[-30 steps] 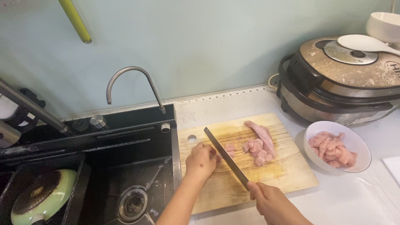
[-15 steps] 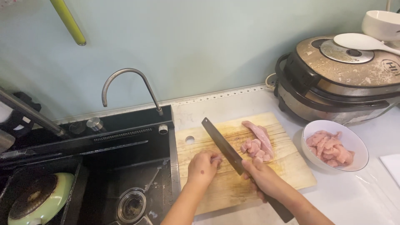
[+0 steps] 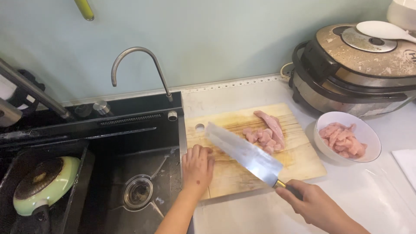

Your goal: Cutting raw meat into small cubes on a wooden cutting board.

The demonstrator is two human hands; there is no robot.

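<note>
A wooden cutting board (image 3: pixel 303 162) lies on the white counter beside the sink. Pieces of raw pink meat (image 3: pixel 266 132) sit on its far half. My right hand (image 3: pixel 314 208) grips the handle of a broad kitchen knife (image 3: pixel 242 154), whose flat blade is tilted up over the board's middle. My left hand (image 3: pixel 198 167) rests palm down on the board's left edge, fingers together, holding nothing. The blade hangs between my left hand and the meat.
A white bowl (image 3: pixel 370 141) holding cut meat stands right of the board. Behind it is a large round cooker (image 3: pixel 359 65) with a white spoon on its lid. A black sink (image 3: pixel 130 173) with a curved tap (image 3: pixel 138 65) and a green pan (image 3: pixel 45 184) lies left.
My right hand has pulled back toward me with the knife, and the blade has turned flat side up. My left hand slid to the board's left edge.
</note>
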